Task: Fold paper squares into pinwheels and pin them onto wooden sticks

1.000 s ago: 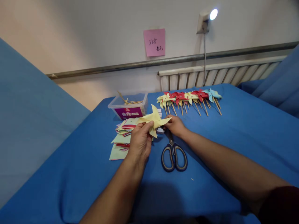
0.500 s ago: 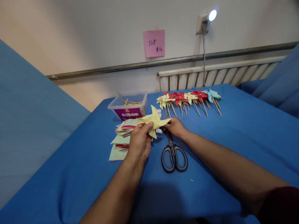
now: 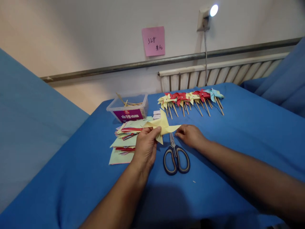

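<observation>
Two hands work at mid-frame: the left hand pinches a yellow paper pinwheel above the scissors, while the right hand, fingers loosely curled and holding nothing, rests just right of it. Keeping the folded points pinched at the centre seems wise.

Pale wall, pink note, radiator, lit lamp.

one head-worn view looks forward and down, close over the blue table, facing the wall.
</observation>
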The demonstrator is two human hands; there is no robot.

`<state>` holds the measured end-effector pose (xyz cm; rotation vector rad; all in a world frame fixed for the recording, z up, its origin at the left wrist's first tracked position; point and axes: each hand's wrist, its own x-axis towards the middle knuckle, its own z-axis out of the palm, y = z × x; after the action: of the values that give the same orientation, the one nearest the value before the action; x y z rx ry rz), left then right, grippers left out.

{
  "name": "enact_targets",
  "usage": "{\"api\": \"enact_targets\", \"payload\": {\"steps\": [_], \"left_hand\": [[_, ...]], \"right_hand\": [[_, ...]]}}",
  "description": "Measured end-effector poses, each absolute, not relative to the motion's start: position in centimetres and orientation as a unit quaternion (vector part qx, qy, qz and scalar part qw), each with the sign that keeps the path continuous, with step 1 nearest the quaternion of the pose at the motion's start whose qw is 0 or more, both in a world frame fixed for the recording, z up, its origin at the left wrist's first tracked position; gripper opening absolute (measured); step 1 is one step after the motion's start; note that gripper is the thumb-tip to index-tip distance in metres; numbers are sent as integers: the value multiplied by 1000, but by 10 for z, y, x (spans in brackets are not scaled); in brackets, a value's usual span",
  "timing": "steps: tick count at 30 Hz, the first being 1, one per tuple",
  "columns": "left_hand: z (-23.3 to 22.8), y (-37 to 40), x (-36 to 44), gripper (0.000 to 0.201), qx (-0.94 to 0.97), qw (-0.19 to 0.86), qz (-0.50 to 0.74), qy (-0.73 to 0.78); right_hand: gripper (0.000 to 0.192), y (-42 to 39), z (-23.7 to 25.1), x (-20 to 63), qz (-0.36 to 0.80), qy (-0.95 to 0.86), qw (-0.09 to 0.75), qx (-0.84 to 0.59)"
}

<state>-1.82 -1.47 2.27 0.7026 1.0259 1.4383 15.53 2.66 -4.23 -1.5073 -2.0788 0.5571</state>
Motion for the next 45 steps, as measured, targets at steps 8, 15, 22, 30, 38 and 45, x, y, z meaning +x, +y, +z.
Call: {"api": "enact_targets", "payload": {"steps": [8,15,22,30,38,45], "left_hand": [[16,-14,-12,24,319,586,576,473],[17,-13,-14,25,313,588,582,466],[15,-13,-12,25,318,586,576,473],[15,-13,-12,25,317,591,574,470],[12,-12,-11,21,322,578,577,478],[11,-12,-11,24,320,577,578,480]], "right_hand": [[15,22,-50,178,256,-783,241,-513],[12,31,-43,191,209,-859,243,-399],[16,31,-40,194,169,-891,214,-363],[18,32,-39,191,161,-891,178,-386],[15,32,-39,187,136,-866,179,-446],[14,34,-38,189,97,-860,154,-476]]}}
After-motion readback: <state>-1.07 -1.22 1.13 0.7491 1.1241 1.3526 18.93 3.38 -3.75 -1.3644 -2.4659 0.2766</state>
